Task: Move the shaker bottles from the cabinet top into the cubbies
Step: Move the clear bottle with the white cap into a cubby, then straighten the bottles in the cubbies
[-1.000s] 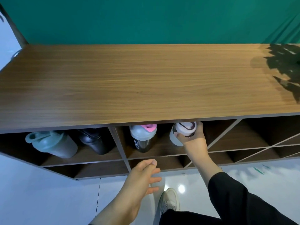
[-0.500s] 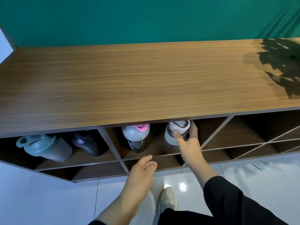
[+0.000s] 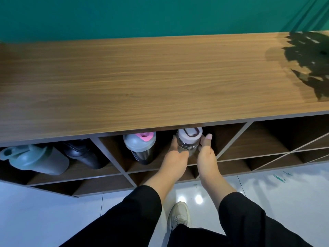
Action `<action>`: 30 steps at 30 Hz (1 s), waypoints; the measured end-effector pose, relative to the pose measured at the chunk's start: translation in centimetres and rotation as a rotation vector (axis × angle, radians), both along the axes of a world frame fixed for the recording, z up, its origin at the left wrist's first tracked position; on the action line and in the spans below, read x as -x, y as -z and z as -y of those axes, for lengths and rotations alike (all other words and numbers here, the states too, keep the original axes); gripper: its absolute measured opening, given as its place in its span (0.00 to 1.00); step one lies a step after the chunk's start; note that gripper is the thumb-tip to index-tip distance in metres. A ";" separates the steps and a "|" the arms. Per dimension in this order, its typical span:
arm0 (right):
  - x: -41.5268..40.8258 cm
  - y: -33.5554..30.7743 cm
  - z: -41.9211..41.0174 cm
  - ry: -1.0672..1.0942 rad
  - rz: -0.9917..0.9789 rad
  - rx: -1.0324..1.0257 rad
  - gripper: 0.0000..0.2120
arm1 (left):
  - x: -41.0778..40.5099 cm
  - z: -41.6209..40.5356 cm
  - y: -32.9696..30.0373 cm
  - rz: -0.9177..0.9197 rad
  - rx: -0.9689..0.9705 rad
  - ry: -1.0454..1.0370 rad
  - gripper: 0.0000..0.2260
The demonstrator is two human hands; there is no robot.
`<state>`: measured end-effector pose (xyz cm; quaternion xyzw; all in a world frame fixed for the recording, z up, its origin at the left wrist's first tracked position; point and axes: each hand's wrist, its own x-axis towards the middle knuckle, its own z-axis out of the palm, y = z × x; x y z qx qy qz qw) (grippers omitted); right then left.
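Note:
A clear shaker bottle with a white lid (image 3: 190, 136) stands in the middle top cubby, just under the edge of the wooden cabinet top (image 3: 160, 82). My left hand (image 3: 175, 159) grips its left side and my right hand (image 3: 207, 157) grips its right side. To its left in the same cubby stands a dark shaker with a grey lid and pink cap (image 3: 140, 146). The left cubby holds a pale teal shaker (image 3: 33, 159) and a black shaker (image 3: 83, 154), both leaning. No bottles stand on the cabinet top.
Open cubbies (image 3: 258, 141) run on to the right, with a lower row beneath. A plant's shadow (image 3: 309, 59) falls on the top's right end. A teal wall (image 3: 142, 15) backs the cabinet. My shoe (image 3: 179, 216) rests on the white tiled floor.
My left hand has come up from below the shelf and closed on the clear bottle's left side. My right hand has stayed on the bottle, which sits slightly further into the cubby.

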<state>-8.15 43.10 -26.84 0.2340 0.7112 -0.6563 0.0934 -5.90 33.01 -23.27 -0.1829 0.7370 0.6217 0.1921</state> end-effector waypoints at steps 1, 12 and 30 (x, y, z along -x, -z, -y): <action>-0.1 0.1 0.1 0.012 0.003 -0.004 0.37 | 0.3 0.1 0.0 -0.008 -0.002 0.009 0.35; -0.4 -1.1 0.1 0.018 0.016 -0.005 0.33 | 0.0 -0.1 0.8 -0.005 -0.018 0.044 0.37; -4.6 -2.6 0.8 -0.262 0.243 -0.108 0.20 | -6.6 5.2 3.9 0.142 -0.015 -0.381 0.13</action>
